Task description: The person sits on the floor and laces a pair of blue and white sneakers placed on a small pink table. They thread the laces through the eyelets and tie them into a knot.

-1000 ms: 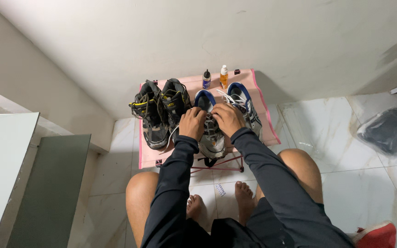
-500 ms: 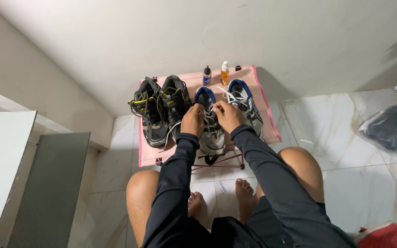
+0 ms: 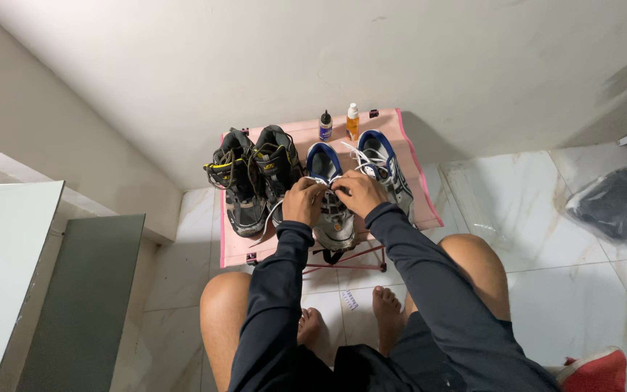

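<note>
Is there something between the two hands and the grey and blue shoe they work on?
No. The left hand and right hand are already on the laces of the grey and blue shoe; nothing visible lies between.

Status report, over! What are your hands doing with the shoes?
Left hand and right hand both pinching white laces on grey-blue shoe. Nothing blocking.

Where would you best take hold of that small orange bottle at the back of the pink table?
Probably around the middle of the orange bottle, coming from above or from its right. It stands upright with a narrow white cap, and the dark bottle stands close on its left, while the right side looks freer. Both hands, left hand and right hand, are at the blue-and-grey shoe.
</note>
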